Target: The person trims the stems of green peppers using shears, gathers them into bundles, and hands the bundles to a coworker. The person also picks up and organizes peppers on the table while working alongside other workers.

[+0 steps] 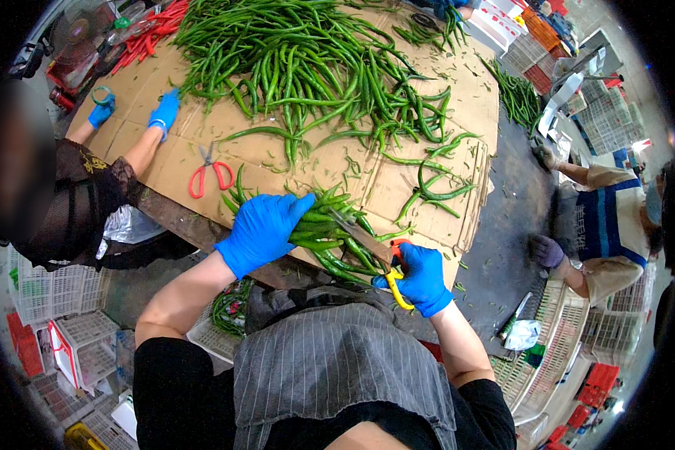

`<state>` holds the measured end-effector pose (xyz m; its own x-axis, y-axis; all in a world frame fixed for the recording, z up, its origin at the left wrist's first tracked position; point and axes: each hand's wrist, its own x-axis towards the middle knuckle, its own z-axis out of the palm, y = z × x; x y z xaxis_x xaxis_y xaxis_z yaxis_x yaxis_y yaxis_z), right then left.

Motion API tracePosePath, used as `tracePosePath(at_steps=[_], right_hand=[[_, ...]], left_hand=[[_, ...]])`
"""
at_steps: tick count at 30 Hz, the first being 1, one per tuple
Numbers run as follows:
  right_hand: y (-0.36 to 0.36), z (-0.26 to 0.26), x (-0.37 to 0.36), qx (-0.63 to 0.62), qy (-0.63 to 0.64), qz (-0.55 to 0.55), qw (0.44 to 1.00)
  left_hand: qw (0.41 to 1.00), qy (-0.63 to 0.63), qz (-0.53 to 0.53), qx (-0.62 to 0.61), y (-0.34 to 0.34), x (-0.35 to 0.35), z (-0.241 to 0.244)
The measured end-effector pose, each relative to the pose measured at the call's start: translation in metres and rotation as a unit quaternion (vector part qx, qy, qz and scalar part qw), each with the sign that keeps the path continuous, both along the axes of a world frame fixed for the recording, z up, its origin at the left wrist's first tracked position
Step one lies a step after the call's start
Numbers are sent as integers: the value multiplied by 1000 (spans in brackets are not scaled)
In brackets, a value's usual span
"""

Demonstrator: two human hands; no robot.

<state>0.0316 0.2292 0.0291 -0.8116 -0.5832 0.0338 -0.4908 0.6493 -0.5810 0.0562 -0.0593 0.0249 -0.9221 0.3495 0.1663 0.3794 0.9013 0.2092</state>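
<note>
My left hand (264,228), in a blue glove, is closed around a bunch of long green chili peppers (320,222) at the near edge of the cardboard. In my right hand (424,277), also blue-gloved, is a pair of scissors (395,284) with one yellow and one orange handle. Their blades lie across the stem-side or tip-side ends of the bunch; I cannot tell which. Beyond my hands a large heap of green chili peppers (292,62) covers the far part of the cardboard sheet (174,152). Several loose peppers lie to the right.
Red-handled scissors (207,174) lie left of my bunch. A person's blue-gloved hand (166,111) rests at the heap's left edge. Red peppers (152,34) lie farther back. On the right, a person's gloved hand (547,251) is over the dark tabletop (495,225), near a knife (516,315).
</note>
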Motion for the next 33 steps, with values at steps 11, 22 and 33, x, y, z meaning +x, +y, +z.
tracePosePath(at_steps=[11,22,33], right_hand=[[123,-73,16,212,73,-312,923],[143,-73,34,258,-4,-293,921],[-28,51,-47,-253,88,-101,958]], left_hand=[[714,-246,112,646,16,-14,-13],[635,-309,105,700,33,-21,-4],[434,-456,-37,776,52,-14,-9]])
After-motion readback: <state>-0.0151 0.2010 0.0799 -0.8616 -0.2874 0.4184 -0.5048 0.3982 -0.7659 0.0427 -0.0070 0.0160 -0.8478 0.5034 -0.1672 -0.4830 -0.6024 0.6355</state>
